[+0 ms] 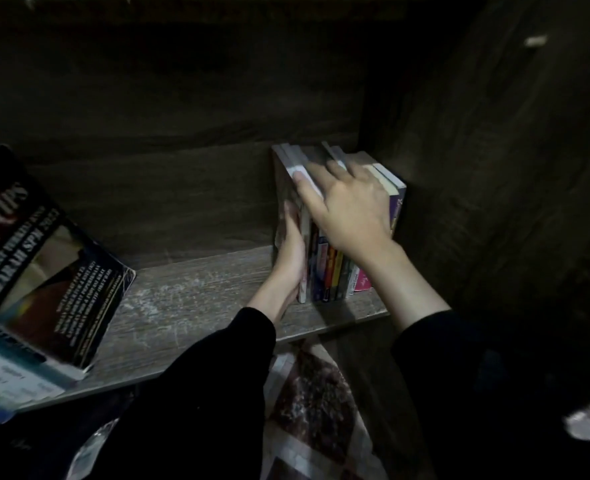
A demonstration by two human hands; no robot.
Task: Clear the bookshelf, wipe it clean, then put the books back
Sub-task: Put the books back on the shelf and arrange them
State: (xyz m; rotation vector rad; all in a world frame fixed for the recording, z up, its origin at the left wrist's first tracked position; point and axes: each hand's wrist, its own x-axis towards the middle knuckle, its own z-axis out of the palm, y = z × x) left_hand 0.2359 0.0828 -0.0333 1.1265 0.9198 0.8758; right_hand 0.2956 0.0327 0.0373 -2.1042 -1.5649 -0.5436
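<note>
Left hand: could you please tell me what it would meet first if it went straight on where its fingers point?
Probably the shelf's back panel: the left hand lies flat along the row of books, fingers pointing inward, nothing visible between, though depth is unclear.

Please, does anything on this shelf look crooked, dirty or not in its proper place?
Yes. At the left end, a big dark book leans tilted instead of standing, unlike the upright row of books on the right, which the left hand and right hand steady. The shelf board also shows pale, dusty-looking smears.
</note>
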